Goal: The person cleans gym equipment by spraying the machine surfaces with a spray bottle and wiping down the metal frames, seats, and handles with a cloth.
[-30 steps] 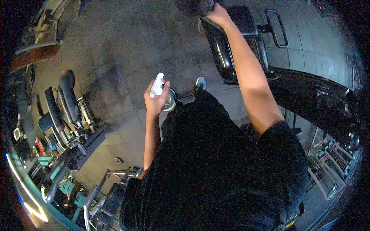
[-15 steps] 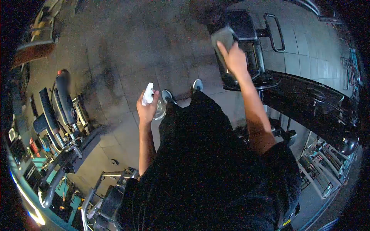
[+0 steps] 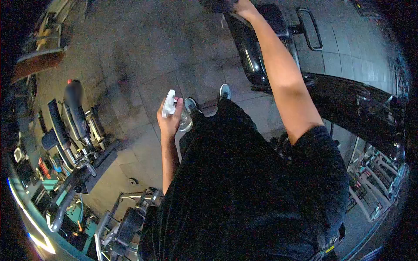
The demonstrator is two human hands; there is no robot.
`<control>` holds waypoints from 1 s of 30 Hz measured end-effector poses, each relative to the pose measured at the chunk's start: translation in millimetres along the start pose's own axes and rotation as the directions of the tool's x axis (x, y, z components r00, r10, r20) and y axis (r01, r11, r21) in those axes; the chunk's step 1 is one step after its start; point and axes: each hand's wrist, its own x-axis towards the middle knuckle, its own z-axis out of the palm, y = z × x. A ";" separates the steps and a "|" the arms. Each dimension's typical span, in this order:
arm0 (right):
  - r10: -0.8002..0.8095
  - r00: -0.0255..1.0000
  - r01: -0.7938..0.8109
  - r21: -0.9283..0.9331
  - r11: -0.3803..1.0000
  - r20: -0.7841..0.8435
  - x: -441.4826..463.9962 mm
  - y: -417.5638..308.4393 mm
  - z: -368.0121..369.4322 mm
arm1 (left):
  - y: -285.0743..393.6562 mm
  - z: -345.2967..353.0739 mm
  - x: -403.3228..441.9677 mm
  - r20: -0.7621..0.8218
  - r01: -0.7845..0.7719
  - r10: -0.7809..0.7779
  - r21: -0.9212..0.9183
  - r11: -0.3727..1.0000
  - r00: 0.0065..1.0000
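Observation:
My left hand (image 3: 169, 119) is wrapped around a clear spray bottle (image 3: 186, 123) with a white trigger head (image 3: 170, 103), held upright beside my left leg. At the top of the view, my right hand (image 3: 246, 9) reaches to the upper end of a black padded seat or backrest (image 3: 244, 45) on a gym machine. A folded grey cloth is in that hand; little of it shows now, as the hand and the view's dark edge hide most of it. The right fingers are largely out of sight.
A black metal handle (image 3: 310, 28) juts from the machine's right side. Along the right runs a long dark bench-like part (image 3: 357, 108). To the left stands another padded machine (image 3: 74, 122), and a metal-framed one (image 3: 126, 222) is low left. My shoes (image 3: 224, 91) rest on tiled floor.
My right hand has moved up and away with the cloth, along the black pad to its far end. The left hand with the spray bottle has barely shifted.

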 end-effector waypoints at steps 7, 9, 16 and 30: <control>0.292 0.945 -0.286 -0.063 0.956 0.149 -295.8 -96.3 -105.1 | -21.6 -2.3 11.7 0.100 0.032 -0.034 0.019 0.999 0.994; 0.134 0.988 -0.138 -0.045 0.989 -0.074 -329.9 -93.6 -100.8 | -20.9 -1.6 16.7 0.100 0.028 -0.031 0.036 0.999 0.995; 0.360 0.925 -0.342 -0.150 0.928 0.122 -233.4 -109.0 -91.1 | 1.3 0.7 34.0 0.026 0.041 -0.042 0.015 0.999 0.999; 0.063 0.997 -0.063 0.010 0.998 0.043 -19.2 -39.4 -13.3 | 10.7 -2.4 -1.7 0.046 -0.044 0.038 0.130 0.990 0.998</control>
